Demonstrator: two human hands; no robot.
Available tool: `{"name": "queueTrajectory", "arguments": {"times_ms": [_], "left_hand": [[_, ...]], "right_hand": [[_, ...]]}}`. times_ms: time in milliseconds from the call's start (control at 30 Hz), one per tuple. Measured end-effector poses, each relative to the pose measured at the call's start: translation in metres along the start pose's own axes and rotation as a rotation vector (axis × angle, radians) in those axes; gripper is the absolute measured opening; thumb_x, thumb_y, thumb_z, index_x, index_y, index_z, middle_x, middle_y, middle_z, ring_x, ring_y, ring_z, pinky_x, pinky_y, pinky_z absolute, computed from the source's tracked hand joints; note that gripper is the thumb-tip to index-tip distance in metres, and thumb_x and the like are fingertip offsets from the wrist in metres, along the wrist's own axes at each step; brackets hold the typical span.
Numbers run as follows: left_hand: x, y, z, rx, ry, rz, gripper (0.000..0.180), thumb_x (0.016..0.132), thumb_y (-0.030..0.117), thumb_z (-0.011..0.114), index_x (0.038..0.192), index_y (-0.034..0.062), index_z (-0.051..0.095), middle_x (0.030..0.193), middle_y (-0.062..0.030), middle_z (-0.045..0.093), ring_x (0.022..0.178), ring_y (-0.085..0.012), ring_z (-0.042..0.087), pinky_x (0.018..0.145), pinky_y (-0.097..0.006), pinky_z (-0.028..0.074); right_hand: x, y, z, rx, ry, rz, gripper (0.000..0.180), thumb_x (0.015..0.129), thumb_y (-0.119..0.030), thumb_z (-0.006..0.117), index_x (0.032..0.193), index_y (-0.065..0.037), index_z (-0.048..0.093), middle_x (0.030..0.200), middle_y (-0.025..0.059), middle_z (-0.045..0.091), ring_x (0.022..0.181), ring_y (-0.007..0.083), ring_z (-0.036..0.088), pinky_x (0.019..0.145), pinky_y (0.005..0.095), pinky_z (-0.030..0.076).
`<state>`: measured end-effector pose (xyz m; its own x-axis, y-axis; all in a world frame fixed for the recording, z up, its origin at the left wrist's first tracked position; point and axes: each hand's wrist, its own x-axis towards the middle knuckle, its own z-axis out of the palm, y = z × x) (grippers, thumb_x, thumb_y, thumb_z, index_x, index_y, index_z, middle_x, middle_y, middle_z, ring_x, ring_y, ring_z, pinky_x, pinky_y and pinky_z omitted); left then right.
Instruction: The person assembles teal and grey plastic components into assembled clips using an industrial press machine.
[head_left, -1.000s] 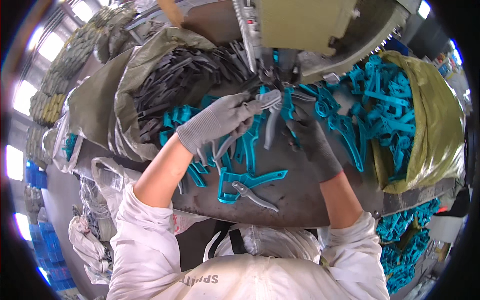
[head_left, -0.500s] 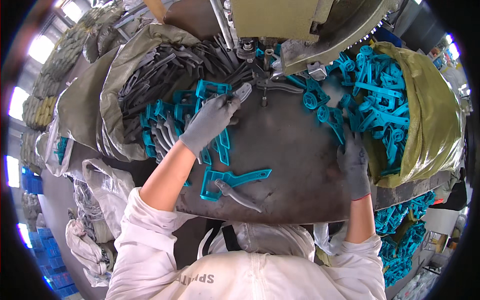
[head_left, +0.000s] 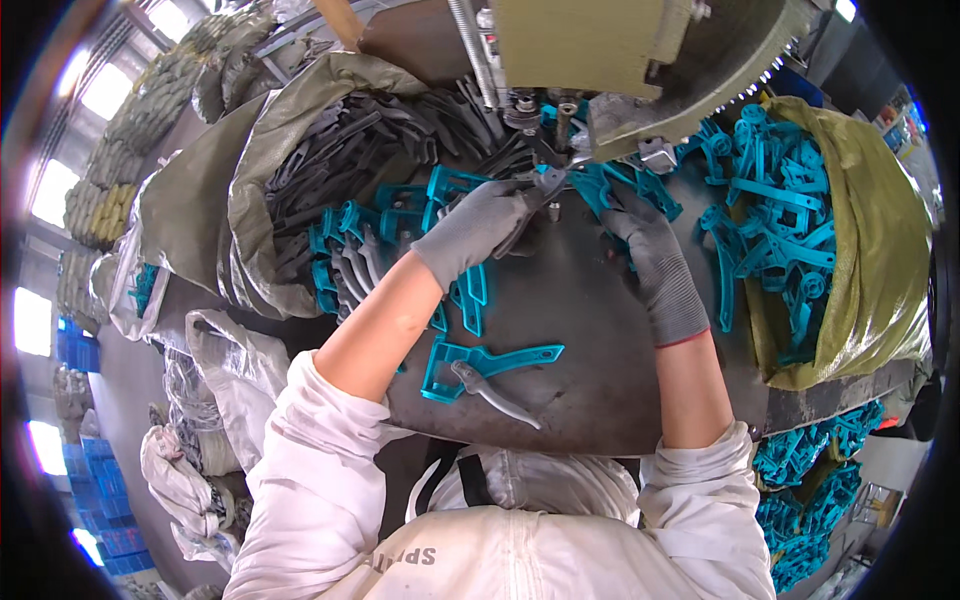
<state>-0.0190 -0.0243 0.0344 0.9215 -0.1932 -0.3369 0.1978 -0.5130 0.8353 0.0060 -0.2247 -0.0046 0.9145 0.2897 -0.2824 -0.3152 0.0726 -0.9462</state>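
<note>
Your right hand (head_left: 645,240) has swung to two o'clock, pinching a teal frame (head_left: 591,186) — beside the grey lever (head_left: 549,182) your left hand (head_left: 475,226) pinches.

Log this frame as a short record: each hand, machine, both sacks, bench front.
left_hand: gloved left hand, holding a grey lever
right_hand: gloved right hand, holding a teal frame
machine: olive-housed machine, just beyond both hands
left_sack: open woven sack with grey levers
right_sack: open woven sack with teal frames
bench_front: teal frame-and-lever piece lying on the dark bench
</note>
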Motion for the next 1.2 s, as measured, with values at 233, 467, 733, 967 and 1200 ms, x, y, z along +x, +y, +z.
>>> {"name": "queueTrajectory", "arguments": {"times_ms": [233, 467, 733, 967, 1200], "left_hand": [[0.012, -0.024, -0.008, -0.121, -0.033, 0.028, 0.039, 0.075, 0.006, 0.060, 0.114, 0.0054, 0.055, 0.096, -0.0156, 0.060, 0.095, -0.0305, 0.057, 0.083, -0.034, 0.047], [0.020, -0.040, -0.067, 1.197, 0.481, 0.348, 0.022, 0.079, 0.013, 0.050, 0.096, 0.0090, 0.064, 0.096, -0.0167, 0.062, 0.086, -0.0328, 0.061, 0.077, -0.040, 0.049], [0.068, -0.163, -0.181, 1.035, 0.783, -0.148, 0.049, 0.083, 0.015, 0.045, 0.130, 0.0002, 0.043, 0.131, -0.0245, 0.044, 0.122, -0.0338, 0.043, 0.106, -0.037, 0.031], [0.030, -0.090, -0.192, 1.249, 0.235, -0.488, 0.042, 0.081, 0.006, 0.042, 0.121, -0.0013, 0.051, 0.127, -0.0249, 0.047, 0.114, -0.0332, 0.052, 0.096, -0.037, 0.041], [-0.025, -0.079, -0.154, 1.323, 0.281, 0.191, 0.032, 0.087, 0.005, 0.039, 0.114, 0.0023, 0.056, 0.107, -0.0234, 0.055, 0.094, -0.0336, 0.058, 0.083, -0.041, 0.046]], "right_hand": [[0.011, 0.013, 0.013, -0.397, -0.119, -0.263, 0.047, 0.080, -0.012, 0.056, 0.126, -0.010, 0.049, 0.089, 0.0049, 0.060, 0.054, 0.0073, 0.049, 0.043, 0.0199, 0.037], [0.007, 0.024, 0.010, -0.093, -0.056, 0.062, 0.043, 0.085, -0.007, 0.050, 0.128, -0.009, 0.045, 0.080, 0.0061, 0.057, 0.048, 0.0079, 0.049, 0.039, 0.0211, 0.037], [-0.003, 0.011, 0.024, -0.086, -0.139, 0.086, 0.046, 0.086, -0.012, 0.048, 0.132, -0.012, 0.041, 0.083, 0.0066, 0.058, 0.051, 0.0067, 0.048, 0.042, 0.0180, 0.038], [-0.018, -0.008, 0.023, -0.262, -0.157, 0.100, 0.044, 0.086, -0.015, 0.048, 0.129, -0.010, 0.043, 0.080, 0.0062, 0.058, 0.051, 0.0056, 0.048, 0.042, 0.0178, 0.037], [-0.011, 0.016, 0.014, -0.144, -0.177, 0.106, 0.043, 0.086, -0.014, 0.049, 0.129, -0.008, 0.042, 0.079, 0.0063, 0.058, 0.050, 0.0068, 0.048, 0.042, 0.0186, 0.038]]}}
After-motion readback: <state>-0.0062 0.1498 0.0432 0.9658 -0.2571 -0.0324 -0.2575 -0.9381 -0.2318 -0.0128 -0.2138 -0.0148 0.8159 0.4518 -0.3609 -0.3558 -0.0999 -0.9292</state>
